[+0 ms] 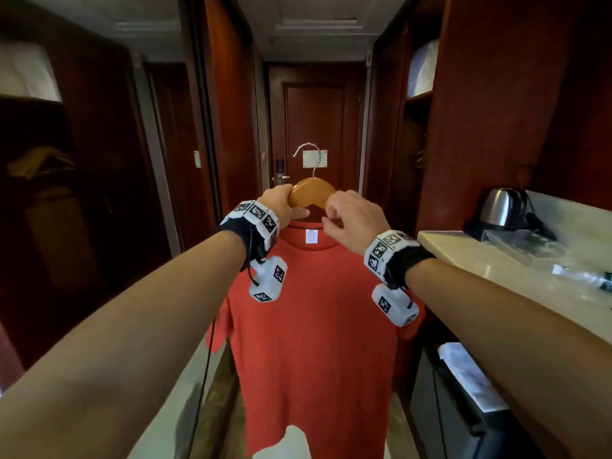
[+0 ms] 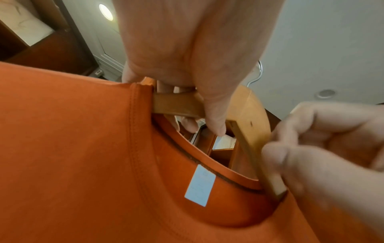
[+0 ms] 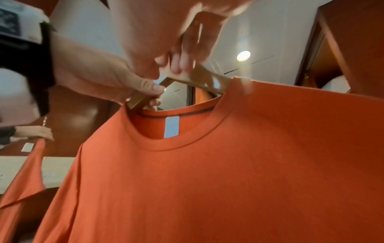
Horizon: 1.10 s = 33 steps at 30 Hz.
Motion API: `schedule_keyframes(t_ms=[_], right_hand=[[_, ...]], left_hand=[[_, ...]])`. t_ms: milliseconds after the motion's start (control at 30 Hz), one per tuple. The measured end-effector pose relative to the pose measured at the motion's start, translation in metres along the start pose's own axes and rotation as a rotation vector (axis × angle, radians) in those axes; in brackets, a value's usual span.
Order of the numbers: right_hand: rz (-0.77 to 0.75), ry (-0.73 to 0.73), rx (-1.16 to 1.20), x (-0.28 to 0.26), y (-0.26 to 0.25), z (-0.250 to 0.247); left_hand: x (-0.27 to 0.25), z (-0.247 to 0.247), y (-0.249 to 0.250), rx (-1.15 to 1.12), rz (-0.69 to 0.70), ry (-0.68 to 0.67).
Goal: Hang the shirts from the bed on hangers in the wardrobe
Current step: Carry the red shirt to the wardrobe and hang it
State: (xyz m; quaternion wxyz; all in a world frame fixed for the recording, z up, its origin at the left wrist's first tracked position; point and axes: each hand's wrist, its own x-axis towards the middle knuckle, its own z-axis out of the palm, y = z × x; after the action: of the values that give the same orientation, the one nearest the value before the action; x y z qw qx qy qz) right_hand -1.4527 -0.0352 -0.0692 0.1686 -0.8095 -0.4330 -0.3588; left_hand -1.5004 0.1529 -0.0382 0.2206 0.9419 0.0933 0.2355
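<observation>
Dark wood panels line the narrow corridor ahead of you, with a pale stone surface [image 1: 496, 260] and a kettle [image 1: 503, 207] to your right. Your 2 hands meet at the top of the wooden hanger [image 1: 309, 193], whose long axis runs left to right, hook [image 1: 309, 157] up. Your left hand [image 1: 281, 205] grips its left shoulder; your right hand [image 1: 354, 217] pinches its right shoulder at the collar. Below both hands the orange T-shirt [image 1: 314, 326] hangs. The open wardrobe [image 1: 417, 134] seems nearer your right hand.

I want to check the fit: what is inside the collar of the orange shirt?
Both arms of the wooden hanger enter the orange shirt collar; a white label sits inside. Fabric covers the arm ends.
</observation>
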Motion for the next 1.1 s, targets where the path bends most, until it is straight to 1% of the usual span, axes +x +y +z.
schedule_keyframes(t_ms=[33, 133, 167, 200, 267, 333, 433, 633, 700, 767, 800, 867, 900, 933, 1000, 1033, 1067, 1100], right_hand=[[-0.008, -0.1, 0.021, 0.005, 0.01, 0.009], [0.066, -0.446, -0.005, 0.022, 0.039, 0.044], [0.1, -0.522, -0.006, 0.028, 0.048, 0.057], [0.138, -0.554, 0.007, 0.034, 0.056, 0.068], [0.185, -0.528, 0.045, 0.048, 0.073, 0.086], [0.222, -0.467, 0.042, 0.063, 0.089, 0.1], [0.254, -0.382, 0.009, 0.084, 0.115, 0.127], [0.249, -0.399, -0.003, 0.144, 0.173, 0.201], [0.24, -0.379, 0.005, 0.169, 0.191, 0.22], [0.256, -0.294, 0.012, 0.2, 0.217, 0.241], [0.257, -0.237, 0.036, 0.202, 0.223, 0.242], [0.302, -0.093, 0.036, 0.228, 0.248, 0.258], [0.346, -0.004, 0.026, 0.243, 0.262, 0.271], [0.377, 0.078, 0.033, 0.246, 0.269, 0.275], [0.457, 0.203, 0.058, 0.261, 0.289, 0.296], [0.504, 0.205, 0.08, 0.27, 0.3, 0.307], [0.554, 0.151, 0.11, 0.278, 0.31, 0.318], [0.619, 0.056, 0.148, 0.286, 0.32, 0.327]], left_hand=[[0.015, 0.008, 0.0, -0.005, 0.004, 0.004], [0.055, 0.031, 0.002, 0.004, 0.013, -0.034], [0.067, 0.038, 0.003, 0.018, 0.021, -0.055], [0.079, 0.044, 0.003, 0.034, 0.024, -0.075], [0.102, 0.056, 0.0, 0.064, 0.03, -0.096], [0.127, 0.068, -0.007, 0.087, 0.033, -0.101], [0.17, 0.091, -0.022, 0.054, 0.044, -0.109], [0.268, 0.132, -0.061, -0.081, 0.066, -0.112], [0.306, 0.142, -0.074, -0.107, 0.09, -0.112], [0.357, 0.151, -0.089, -0.127, 0.104, -0.114], [0.362, 0.154, -0.094, -0.141, 0.117, -0.114], [0.401, 0.163, -0.106, -0.181, 0.146, -0.112], [0.424, 0.168, -0.112, -0.192, 0.149, -0.109], [0.433, 0.171, -0.115, -0.203, 0.169, -0.103], [0.462, 0.18, -0.122, -0.215, 0.181, -0.087], [0.476, 0.184, -0.124, -0.226, 0.183, -0.086], [0.49, 0.188, -0.13, -0.238, 0.199, -0.078], [0.504, 0.193, -0.134, -0.246, 0.195, -0.075]])
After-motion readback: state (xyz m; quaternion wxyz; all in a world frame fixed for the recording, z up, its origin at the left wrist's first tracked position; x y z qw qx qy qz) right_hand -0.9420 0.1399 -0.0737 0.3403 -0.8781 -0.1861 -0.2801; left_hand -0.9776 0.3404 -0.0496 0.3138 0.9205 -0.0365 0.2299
